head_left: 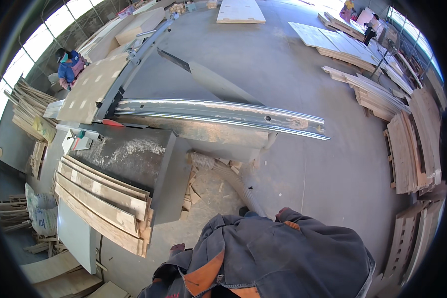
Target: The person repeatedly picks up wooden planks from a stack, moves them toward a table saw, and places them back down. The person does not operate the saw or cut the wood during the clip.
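Planks [95,191] lie stacked, lower left; left hand [178,247] and right hand [281,212], lower centre, mostly hidden, either grip unreadable, remaining work unclear.

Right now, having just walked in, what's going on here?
A person stands near a dark machine table. The left hand is nearest the stacked wooden strips, the right hand nearest the hose; I can't make out anything held in either. The strips are piled at the table's near edge. Farther off on the left, another worker stands by a large board.
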{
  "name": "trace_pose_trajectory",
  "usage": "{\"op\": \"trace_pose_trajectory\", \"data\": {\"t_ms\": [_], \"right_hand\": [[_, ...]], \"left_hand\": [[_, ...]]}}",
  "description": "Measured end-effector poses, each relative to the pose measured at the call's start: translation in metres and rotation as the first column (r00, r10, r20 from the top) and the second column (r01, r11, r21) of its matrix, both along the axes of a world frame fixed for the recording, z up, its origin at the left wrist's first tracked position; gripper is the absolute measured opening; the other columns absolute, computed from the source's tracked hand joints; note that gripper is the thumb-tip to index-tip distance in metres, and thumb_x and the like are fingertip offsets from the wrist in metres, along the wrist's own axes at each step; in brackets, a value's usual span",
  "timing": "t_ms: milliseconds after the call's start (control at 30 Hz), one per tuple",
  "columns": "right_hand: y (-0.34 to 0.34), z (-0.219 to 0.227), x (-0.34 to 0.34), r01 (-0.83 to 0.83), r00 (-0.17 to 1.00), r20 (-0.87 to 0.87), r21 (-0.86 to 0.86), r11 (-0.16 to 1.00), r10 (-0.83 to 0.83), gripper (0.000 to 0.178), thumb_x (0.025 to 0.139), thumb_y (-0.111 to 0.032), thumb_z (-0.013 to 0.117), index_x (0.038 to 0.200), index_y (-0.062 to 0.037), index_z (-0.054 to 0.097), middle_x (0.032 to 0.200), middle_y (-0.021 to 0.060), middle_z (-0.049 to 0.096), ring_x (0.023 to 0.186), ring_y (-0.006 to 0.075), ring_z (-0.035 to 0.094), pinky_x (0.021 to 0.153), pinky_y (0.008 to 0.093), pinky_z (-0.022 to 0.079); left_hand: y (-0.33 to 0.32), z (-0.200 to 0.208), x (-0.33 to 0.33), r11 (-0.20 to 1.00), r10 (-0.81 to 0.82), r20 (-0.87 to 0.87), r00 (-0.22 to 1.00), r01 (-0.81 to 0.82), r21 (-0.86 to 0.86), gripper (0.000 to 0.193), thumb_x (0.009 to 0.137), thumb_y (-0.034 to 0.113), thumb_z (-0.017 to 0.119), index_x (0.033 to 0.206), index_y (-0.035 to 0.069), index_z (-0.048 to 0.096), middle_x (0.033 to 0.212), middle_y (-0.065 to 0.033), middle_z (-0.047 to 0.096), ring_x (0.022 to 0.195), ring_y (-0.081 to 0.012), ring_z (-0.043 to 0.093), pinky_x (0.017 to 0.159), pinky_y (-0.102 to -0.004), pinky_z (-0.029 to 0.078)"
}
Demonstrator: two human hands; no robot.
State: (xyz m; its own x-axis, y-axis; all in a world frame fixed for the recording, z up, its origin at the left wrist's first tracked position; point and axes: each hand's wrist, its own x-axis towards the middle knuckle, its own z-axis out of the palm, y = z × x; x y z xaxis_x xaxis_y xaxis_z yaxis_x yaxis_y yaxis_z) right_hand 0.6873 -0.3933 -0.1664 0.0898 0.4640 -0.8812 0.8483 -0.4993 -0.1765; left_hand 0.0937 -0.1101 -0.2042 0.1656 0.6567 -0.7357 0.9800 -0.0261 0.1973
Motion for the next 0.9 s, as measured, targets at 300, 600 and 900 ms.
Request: {"op": "trace_pose_trajectory", "data": {"t_ms": [300, 600, 900], "right_hand": [[0.002, -0.012, -0.002, -0.21, 0.977, 0.036, 0.058, 0.976, 0.208, 0.032, 0.077, -0.031, 0.058, 0.104, -0.0152, 0.066, 0.11, 0.009, 0.062, 0.104, 0.0269, 0.057, 0.088, 0.0336, 0.046], [0.054, 0.031, -0.008, 0.655, 0.748, -0.083, -0.069, 0.752, -0.659, 0.036, 0.077, -0.03, 0.058, 0.104, -0.0076, 0.064, 0.101, 0.0125, 0.065, 0.093, 0.026, 0.062, 0.084, 0.0339, 0.048], [0.035, 0.003, -0.008, 0.397, 0.915, -0.118, 0.094, 0.913, -0.386, 0.031, 0.079, -0.024, 0.062, 0.101, -0.0028, 0.064, 0.092, 0.0114, 0.067, 0.081, 0.0232, 0.066, 0.075, 0.0335, 0.052]], "left_hand": [[-0.003, 0.12, 0.078, 0.766, 0.643, 0.083, 0.761, -0.639, -0.076, 0.023, 0.079, 0.03, 0.065, 0.076, 0.007, 0.066, 0.076, -0.0063, 0.065, 0.068, -0.0148, 0.061, 0.062, -0.0331, 0.05], [-0.008, 0.103, 0.063, 0.79, 0.613, 0.07, 0.787, -0.613, -0.027, 0.024, 0.075, 0.029, 0.072, 0.08, 0.006, 0.065, 0.067, -0.0083, 0.064, 0.056, -0.0153, 0.06, 0.053, -0.0324, 0.049], [-0.003, 0.077, 0.051, 0.795, 0.607, 0.096, 0.789, -0.598, -0.108, 0.021, 0.077, 0.026, 0.067, 0.08, 0.005, 0.064, 0.067, -0.0073, 0.064, 0.056, -0.0145, 0.059, 0.052, -0.0314, 0.048]]}}
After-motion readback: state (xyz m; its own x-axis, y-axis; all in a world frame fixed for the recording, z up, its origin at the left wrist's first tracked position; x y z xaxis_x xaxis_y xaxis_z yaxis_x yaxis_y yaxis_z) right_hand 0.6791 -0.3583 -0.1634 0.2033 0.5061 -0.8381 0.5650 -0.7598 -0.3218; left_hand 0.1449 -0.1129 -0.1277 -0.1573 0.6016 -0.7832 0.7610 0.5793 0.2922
